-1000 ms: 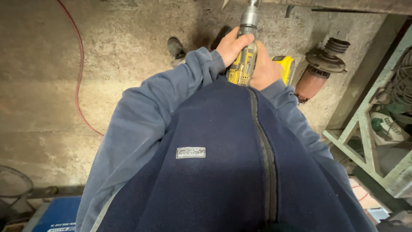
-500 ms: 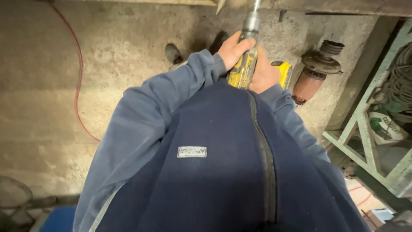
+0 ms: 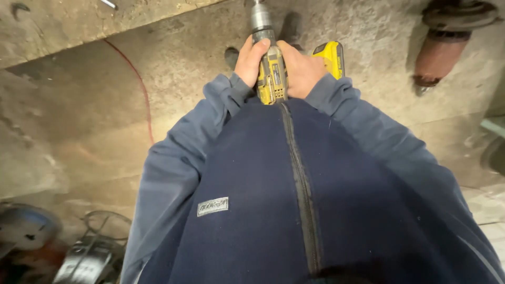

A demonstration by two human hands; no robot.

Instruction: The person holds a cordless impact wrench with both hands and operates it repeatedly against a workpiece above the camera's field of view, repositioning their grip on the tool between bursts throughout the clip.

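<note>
A yellow and black cordless drill points away from me toward the concrete floor, its grey chuck at the top of the view. My left hand wraps the drill body from the left. My right hand grips it from the right, near the yellow battery pack. Both arms are in blue fleece sleeves, and my dark blue zipped jacket fills the lower middle of the view. The drill bit's tip is cut off by the top edge.
A red cable curves over the concrete floor at the left. A rusty motor-like cylinder lies at the upper right. Dark shoes show beyond the drill. Coiled wire and round metal parts sit at the lower left.
The view has swung; the drill and both hands now sit nearer the middle top. The green metal frame at the right has left the view.
</note>
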